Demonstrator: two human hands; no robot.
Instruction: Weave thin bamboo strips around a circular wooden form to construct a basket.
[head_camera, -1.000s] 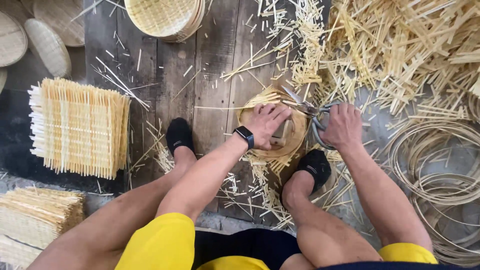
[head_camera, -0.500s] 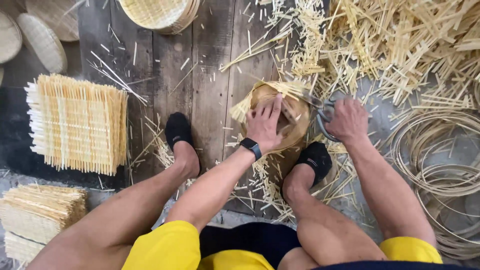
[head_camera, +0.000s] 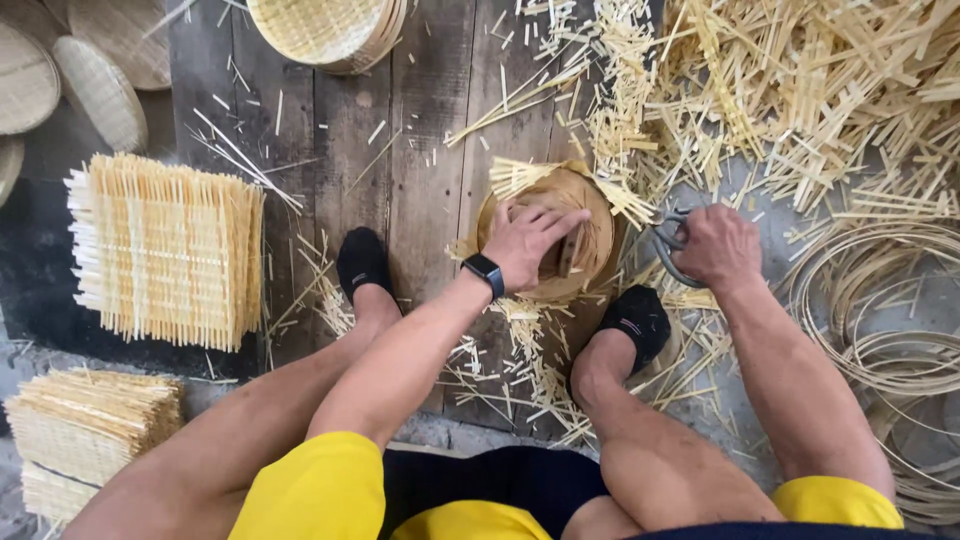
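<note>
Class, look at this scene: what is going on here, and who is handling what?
A seated person works on a wooden floor strewn with bamboo strips. The left hand presses down on a round woven bamboo basket held between the feet. The right hand grips metal shears at the basket's rim. A stack of square woven mats lies to the left, finished round trays above, and coiled bamboo hoops to the right.

Left hand (head_camera: 528, 240) presses a round woven basket (head_camera: 585, 250); right hand (head_camera: 718, 245) grips shears (head_camera: 668, 248).
</note>
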